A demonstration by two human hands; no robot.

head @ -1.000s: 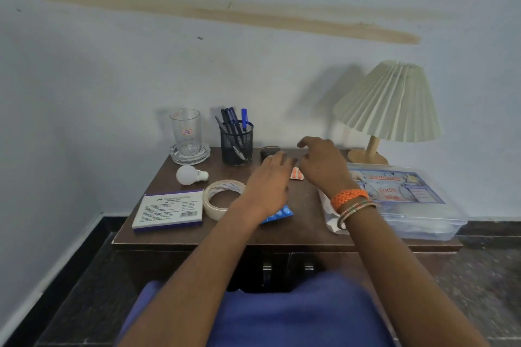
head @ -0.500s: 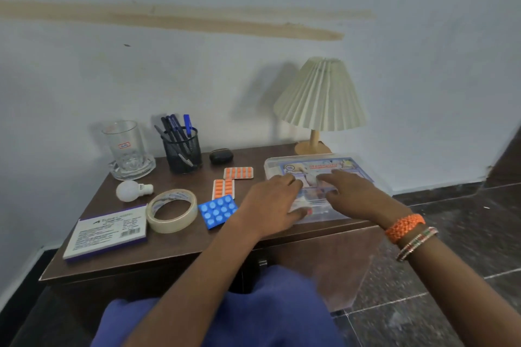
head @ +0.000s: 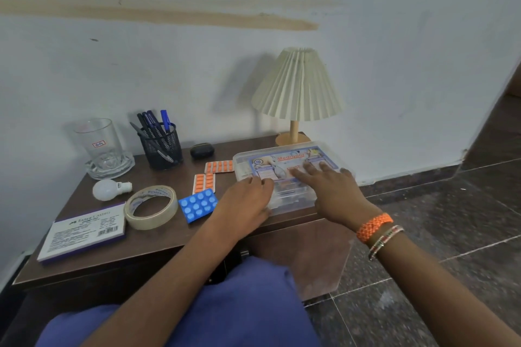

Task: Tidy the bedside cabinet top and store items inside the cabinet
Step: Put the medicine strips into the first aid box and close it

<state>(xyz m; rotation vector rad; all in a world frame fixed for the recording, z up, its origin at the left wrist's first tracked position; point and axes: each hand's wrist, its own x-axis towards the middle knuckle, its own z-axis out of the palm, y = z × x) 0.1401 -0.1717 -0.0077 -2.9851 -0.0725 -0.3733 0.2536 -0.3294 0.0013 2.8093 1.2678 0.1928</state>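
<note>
A clear plastic first aid box [head: 284, 162] with a printed lid lies at the right end of the brown cabinet top [head: 158, 236]. My left hand [head: 248, 200] grips its near left corner, fingers curled onto the lid and thumb along the front wall. Flat on the lid lies my right hand [head: 329, 189], fingers straight, thumb at the right edge. Two orange pill strips [head: 219, 167] and a blue blister pack [head: 198, 205] lie just left of the box.
Left of the pills lie a tape roll [head: 151, 207], a white bulb [head: 108, 189] and a flat stationery box [head: 84, 231]. At the back stand a glass mug [head: 100, 139], a pen holder [head: 161, 145], a black case [head: 202, 151] and a lamp [head: 297, 93].
Both hands moved right from the pill strips onto the first aid box, and my view swung right. Over the last half second they have barely shifted.
</note>
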